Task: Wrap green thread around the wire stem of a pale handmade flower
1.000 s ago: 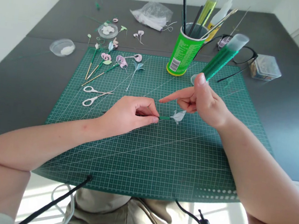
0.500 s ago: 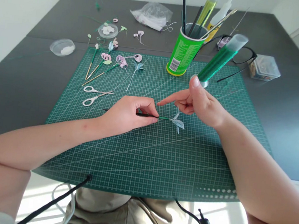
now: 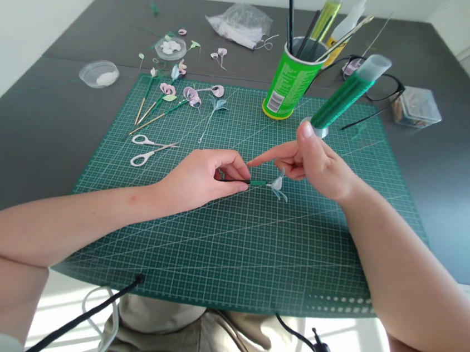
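Note:
My left hand (image 3: 203, 177) rests on the green cutting mat (image 3: 228, 242) and pinches a thin dark stem (image 3: 255, 183) with a pale blue paper flower (image 3: 278, 185) at its right end. My right hand (image 3: 316, 162) hovers just right of the flower with its forefinger stretched out toward the left hand's fingertips. The other fingers of the right hand are curled round the lower end of a green tube with a clear cap (image 3: 344, 97), which slants up to the right.
A green cup (image 3: 289, 83) full of tools stands at the mat's far edge. White scissors (image 3: 151, 150) and several finished pink and blue flowers (image 3: 185, 93) lie on the left. Glasses (image 3: 381, 85), a clear box (image 3: 416, 105), small dishes (image 3: 98, 74) and a plastic bag (image 3: 240, 24) lie beyond.
The stem has been rolled between my left fingers, so the paper flower has turned and its petals point differently. My right hand shifted slightly left with the tube.

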`<control>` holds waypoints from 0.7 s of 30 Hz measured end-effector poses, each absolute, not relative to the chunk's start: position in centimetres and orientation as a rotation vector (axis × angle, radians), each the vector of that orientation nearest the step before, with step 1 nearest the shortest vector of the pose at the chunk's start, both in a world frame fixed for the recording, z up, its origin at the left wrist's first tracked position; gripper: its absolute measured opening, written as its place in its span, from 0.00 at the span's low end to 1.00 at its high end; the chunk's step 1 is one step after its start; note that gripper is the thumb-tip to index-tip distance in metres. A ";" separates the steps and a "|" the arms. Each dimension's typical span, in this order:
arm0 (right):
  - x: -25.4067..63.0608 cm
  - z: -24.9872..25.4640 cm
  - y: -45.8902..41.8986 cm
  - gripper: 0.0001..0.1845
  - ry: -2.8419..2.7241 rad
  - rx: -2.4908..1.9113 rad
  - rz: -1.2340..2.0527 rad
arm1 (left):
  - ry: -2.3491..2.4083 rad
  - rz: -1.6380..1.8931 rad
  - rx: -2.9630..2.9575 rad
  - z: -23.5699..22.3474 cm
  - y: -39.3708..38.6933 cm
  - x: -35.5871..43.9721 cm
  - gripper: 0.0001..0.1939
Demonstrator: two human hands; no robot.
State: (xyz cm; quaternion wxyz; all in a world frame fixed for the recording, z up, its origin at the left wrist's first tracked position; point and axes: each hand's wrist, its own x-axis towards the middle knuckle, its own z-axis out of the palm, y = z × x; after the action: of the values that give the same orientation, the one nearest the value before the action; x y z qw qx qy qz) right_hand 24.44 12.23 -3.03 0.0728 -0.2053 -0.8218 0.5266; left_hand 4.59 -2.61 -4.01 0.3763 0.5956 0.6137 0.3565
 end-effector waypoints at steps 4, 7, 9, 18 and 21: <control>24.4 -3.0 12.0 0.46 -2.449 -0.628 1.583 | 1.563 0.894 1.508 -4.0 -2.7 4.6 0.02; 24.5 -3.0 12.1 0.46 -2.470 -0.599 1.582 | 1.550 0.903 1.529 -4.1 -2.8 4.6 0.03; 24.5 -3.1 12.2 0.46 -2.483 -0.578 1.577 | 1.509 0.909 1.497 -4.3 -2.8 4.6 0.04; 24.6 -3.2 12.3 0.46 -2.472 -0.462 1.601 | 1.461 0.875 1.500 -4.6 -3.0 4.6 0.07; 24.5 -3.3 12.3 0.46 -2.487 -0.421 1.585 | 1.463 0.860 1.539 -4.6 -3.0 4.6 0.06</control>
State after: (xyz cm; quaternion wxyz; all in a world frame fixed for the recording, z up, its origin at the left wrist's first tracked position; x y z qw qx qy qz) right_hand 24.49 12.29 -3.33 0.0810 -0.1409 -0.8320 0.5304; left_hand 4.58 -2.96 -4.59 0.4125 0.6119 0.5818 0.3420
